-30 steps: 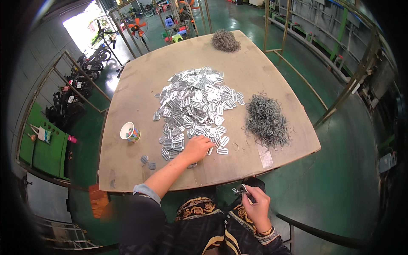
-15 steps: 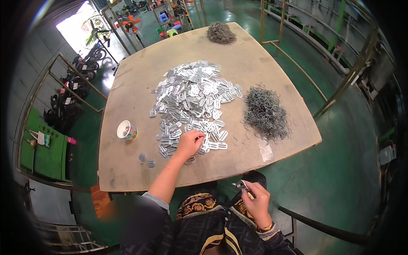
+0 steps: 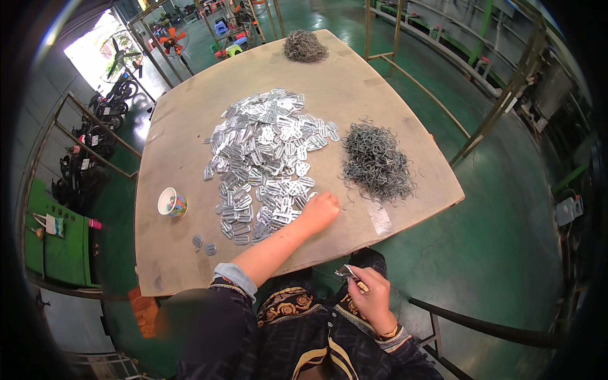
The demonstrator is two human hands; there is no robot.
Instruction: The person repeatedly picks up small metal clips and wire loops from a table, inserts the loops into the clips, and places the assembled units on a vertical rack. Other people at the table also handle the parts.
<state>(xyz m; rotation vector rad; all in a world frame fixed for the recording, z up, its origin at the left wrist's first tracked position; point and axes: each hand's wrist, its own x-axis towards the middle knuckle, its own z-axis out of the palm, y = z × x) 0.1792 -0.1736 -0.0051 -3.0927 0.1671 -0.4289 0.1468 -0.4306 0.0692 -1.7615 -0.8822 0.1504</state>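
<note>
A broad pile of silvery slotted metal buckles (image 3: 269, 136) covers the middle of the table (image 3: 183, 126). My left hand (image 3: 322, 211) is at the pile's near right edge, fingers curled in, and what is between them, if anything, is hidden. To its right lies a tangled heap of small bent wire hooks (image 3: 378, 163), a short gap from the fingertips. My right hand (image 3: 372, 296) is closed in front of the table's near edge, over my lap. From its thumb and fingers sticks out a small shiny metal buckle (image 3: 345, 272), partly covered.
A paper cup (image 3: 172, 204) with small coloured bits inside stands on the left, and two loose buckles (image 3: 204, 245) lie nearer me. A second wire heap (image 3: 305, 47) sits at the far edge. Metal frames (image 3: 425, 101) flank the table. A dark rail (image 3: 481, 326) is at my right.
My left hand has moved right from the buckle pile toward the near wire heap. My right hand stays closed by the lap. The whole view has shifted a little.
</note>
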